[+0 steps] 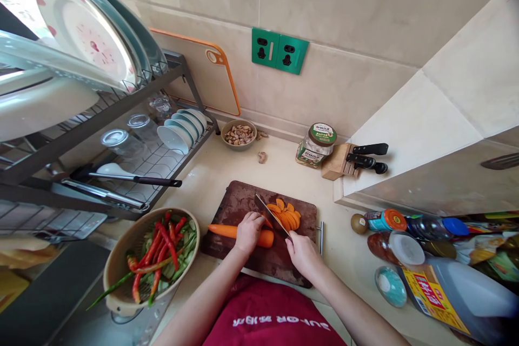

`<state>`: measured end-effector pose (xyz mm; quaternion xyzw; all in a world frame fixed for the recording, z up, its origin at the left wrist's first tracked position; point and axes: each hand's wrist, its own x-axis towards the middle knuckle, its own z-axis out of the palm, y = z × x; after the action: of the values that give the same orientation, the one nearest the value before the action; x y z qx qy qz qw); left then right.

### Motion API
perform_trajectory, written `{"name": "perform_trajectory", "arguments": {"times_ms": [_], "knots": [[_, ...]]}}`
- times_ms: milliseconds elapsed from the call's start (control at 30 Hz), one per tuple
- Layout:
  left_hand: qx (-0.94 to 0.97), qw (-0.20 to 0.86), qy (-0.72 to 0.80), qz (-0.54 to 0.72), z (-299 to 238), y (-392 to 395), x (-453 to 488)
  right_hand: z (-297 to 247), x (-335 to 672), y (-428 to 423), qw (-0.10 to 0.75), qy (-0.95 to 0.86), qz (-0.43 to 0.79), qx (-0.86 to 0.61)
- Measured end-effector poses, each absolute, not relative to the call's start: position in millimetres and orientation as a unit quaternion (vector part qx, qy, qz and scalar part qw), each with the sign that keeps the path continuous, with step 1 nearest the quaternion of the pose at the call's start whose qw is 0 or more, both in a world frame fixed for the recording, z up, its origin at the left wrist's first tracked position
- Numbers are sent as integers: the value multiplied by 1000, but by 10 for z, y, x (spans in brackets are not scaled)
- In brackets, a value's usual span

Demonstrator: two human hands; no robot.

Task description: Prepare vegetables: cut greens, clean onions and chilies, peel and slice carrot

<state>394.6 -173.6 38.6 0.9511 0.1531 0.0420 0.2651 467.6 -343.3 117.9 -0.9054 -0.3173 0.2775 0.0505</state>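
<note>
My right hand is closed round the handle of a kitchen knife, whose blade slants up and left over the dark brown cutting board. Just left of the blade, my left hand has its fingers bent down on a carrot piece, mostly hidden by the hand and blade. A long orange carrot lies across the board and passes under that hand, its thick end showing nearer me. Right of the knife, thin carrot slices lie overlapping in a pile.
At the left stand a basket of red and green peppers and a dish rack. Behind the board are a bowl of garlic-like pieces, a jar and a knife block. Bottles and a large jug crowd the right.
</note>
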Motion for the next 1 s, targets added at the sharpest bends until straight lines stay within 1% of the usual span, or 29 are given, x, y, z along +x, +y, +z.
{"name": "perform_trajectory", "arguments": {"times_ms": [167, 300, 400, 600, 733, 833, 1000], "knots": [[956, 241, 163, 37, 369, -1745, 3949, 1195, 4645, -3431, 20, -317, 289, -903], [953, 257, 153, 45, 376, -1725, 3926, 1061, 4620, -3342, 36, -310, 278, -909], [956, 252, 145, 46, 379, -1698, 3924, 1103, 4646, -3375, 51, -322, 276, -904], [959, 243, 138, 54, 338, -1678, 3931, 1186, 4656, -3416, 27, -324, 291, -900], [955, 259, 127, 66, 308, -1664, 3910, 1080, 4641, -3340, 41, -316, 285, -904], [953, 262, 131, 74, 302, -1653, 3904, 1097, 4667, -3370, 54, -326, 282, -900], [956, 251, 135, 71, 310, -1649, 3906, 1141, 4683, -3430, 31, -342, 280, -896]]}}
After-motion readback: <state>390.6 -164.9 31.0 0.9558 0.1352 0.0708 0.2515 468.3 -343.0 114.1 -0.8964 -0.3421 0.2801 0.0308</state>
